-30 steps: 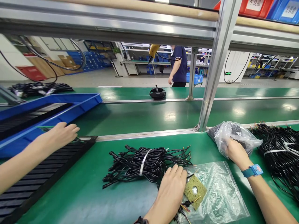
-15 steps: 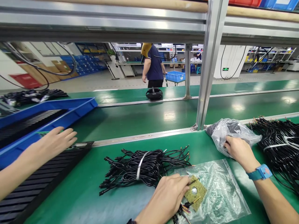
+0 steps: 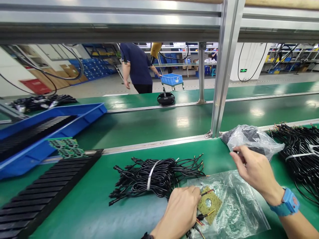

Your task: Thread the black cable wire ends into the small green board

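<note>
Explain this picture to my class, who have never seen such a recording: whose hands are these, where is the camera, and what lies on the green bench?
There is no machine here: a person works bare-handed, and the camera sits on their head, looking forward and down. The left hand rests against a small board with a hole, which lies on a flat clear bag. The right hand, with a blue wristband, pinches a small dark part at a crumpled bag. Also on the bench: a tied cable bundle, more cables, a black ribbed tray, green circuit boards and a blue tray. Behind, another person walks past.
</note>
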Demonstrator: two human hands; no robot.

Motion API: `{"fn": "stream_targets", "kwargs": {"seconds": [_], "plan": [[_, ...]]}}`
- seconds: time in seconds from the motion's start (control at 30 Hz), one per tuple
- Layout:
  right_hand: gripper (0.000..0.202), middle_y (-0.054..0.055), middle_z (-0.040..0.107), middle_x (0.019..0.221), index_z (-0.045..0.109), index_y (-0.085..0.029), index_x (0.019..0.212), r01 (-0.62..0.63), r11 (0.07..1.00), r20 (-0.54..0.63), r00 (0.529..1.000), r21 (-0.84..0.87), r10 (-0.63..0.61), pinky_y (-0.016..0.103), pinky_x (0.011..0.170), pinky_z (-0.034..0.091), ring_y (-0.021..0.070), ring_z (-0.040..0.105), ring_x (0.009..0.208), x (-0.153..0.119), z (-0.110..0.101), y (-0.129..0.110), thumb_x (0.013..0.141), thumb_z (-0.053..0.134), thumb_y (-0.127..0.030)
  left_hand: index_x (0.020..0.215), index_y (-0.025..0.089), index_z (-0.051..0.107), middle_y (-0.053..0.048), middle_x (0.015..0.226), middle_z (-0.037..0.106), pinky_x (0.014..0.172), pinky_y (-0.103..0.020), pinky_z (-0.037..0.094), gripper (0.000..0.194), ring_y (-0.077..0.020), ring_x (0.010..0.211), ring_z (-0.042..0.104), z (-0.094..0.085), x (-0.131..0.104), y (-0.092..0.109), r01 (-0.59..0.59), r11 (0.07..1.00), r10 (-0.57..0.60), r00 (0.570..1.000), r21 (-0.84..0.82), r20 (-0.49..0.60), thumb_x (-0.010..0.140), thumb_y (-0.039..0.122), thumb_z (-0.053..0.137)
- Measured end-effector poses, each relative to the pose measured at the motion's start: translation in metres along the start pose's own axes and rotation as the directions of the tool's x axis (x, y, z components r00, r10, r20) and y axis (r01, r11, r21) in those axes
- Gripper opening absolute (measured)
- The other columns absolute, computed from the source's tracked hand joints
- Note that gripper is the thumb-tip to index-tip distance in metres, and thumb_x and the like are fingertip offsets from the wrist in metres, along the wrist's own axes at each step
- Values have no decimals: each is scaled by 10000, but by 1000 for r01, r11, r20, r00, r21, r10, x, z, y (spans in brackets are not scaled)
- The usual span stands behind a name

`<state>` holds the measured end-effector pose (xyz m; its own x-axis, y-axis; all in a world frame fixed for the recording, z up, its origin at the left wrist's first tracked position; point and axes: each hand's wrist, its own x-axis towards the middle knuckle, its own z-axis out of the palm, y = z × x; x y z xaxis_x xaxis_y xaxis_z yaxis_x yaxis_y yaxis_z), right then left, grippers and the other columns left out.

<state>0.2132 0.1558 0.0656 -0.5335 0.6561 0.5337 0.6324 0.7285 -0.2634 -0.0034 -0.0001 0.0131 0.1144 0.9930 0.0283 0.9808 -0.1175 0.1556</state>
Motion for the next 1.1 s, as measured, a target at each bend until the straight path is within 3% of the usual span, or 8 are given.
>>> {"fn": "stream_targets", "kwargs": {"seconds": [0.1,0.2,0.33,0.43,0.67,0.83,1.0,1.1], "plan": [[260,26,665,733,545,-206,1040,93,959,216,964,269,-154,296,596,387,201,629,612,-4,5,-18,1104,358,-374,766,194,594,-41,701,670,557,-358,222,261,-228,626,649,0,3,0,-5,1000,4,1000,30,11,967,99,459],[221,26,670,775,530,-213,1042,135,913,396,869,385,-295,297,599,360,204,625,642,-11,16,-33,1103,338,-307,755,190,597,-50,672,680,545,-356,200,273,-238,606,664,-1,4,1,4,999,-5,999,50,34,979,112,461],[161,46,703,865,540,-211,1096,145,887,531,754,439,-387,297,651,381,220,658,737,-19,30,-43,1091,395,-279,741,189,612,-55,637,684,534,-356,173,279,-242,607,687,-4,4,2,29,996,-36,996,87,77,966,96,476],[162,59,713,902,555,-207,1098,126,878,578,708,462,-406,296,674,397,228,661,776,-20,34,-43,1086,415,-288,745,187,629,-64,647,700,527,-359,169,283,-254,617,703,-7,4,3,38,995,-49,993,94,109,963,97,474],[258,28,689,877,558,-232,1046,26,860,502,803,509,-322,288,713,400,204,627,754,-17,29,-36,1106,340,-358,770,179,625,-68,718,727,534,-329,266,276,-257,649,718,-6,4,3,45,998,-47,996,36,75,995,126,474],[227,28,697,853,574,-231,1055,76,852,559,724,518,-404,285,665,378,210,636,731,-17,34,-36,1082,384,-351,791,189,577,-46,714,705,549,-325,298,226,-244,666,711,-1,2,0,40,999,-40,998,18,41,986,111,493],[264,34,699,870,573,-227,1038,56,859,497,796,508,-346,290,701,391,203,624,732,-16,32,-33,1090,355,-367,826,201,529,-19,750,682,582,-322,332,171,-237,725,706,6,2,-2,28,999,-28,1000,-24,-15,958,93,545],[256,20,696,836,574,-230,1039,75,818,482,776,570,-407,281,691,392,193,627,719,-17,32,-35,1088,367,-372,817,211,505,-5,726,659,574,-327,328,189,-229,696,691,9,3,-1,29,999,-30,998,-24,-55,964,96,537]]}}
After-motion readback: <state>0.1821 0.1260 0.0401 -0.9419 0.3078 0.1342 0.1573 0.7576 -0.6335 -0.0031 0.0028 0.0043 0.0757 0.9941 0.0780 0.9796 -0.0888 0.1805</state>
